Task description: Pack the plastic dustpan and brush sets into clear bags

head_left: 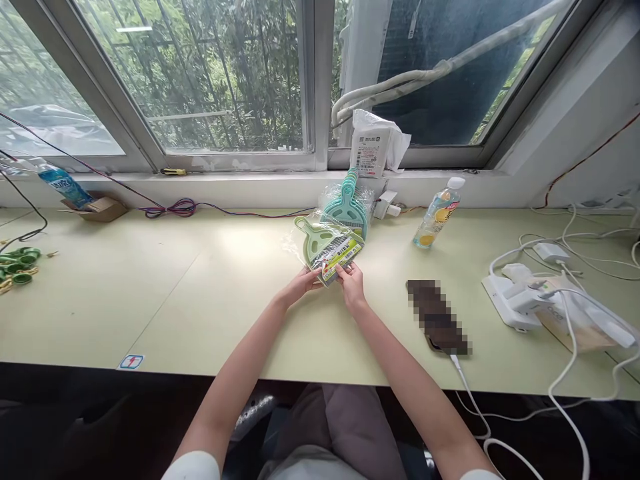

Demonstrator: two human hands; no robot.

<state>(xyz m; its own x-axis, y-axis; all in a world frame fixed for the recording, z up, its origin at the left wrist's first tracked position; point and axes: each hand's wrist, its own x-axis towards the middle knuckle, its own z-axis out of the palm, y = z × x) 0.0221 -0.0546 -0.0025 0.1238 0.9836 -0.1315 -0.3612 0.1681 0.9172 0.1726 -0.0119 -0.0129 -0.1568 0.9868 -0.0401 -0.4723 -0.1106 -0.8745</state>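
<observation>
Between my hands is a light green mini dustpan and brush set (320, 243) in a clear plastic bag with a yellow-green printed label. It is tilted, its looped handle pointing up and to the left. My left hand (301, 285) grips the lower left corner, fingers partly hidden under the pack. My right hand (351, 283) holds the lower right edge, thumb and fingers at the label. Just behind it, a stack of teal dustpan sets (346, 208) in clear wrap leans toward the windowsill, partly covered by the green one.
A drink bottle (438, 215) and a phone (436, 317) on a cable are to the right, beyond them a power strip (510, 303) with tangled white cables. A white packet (370, 150) stands on the sill. At left are a cardboard box (103, 207) and green items (20, 267).
</observation>
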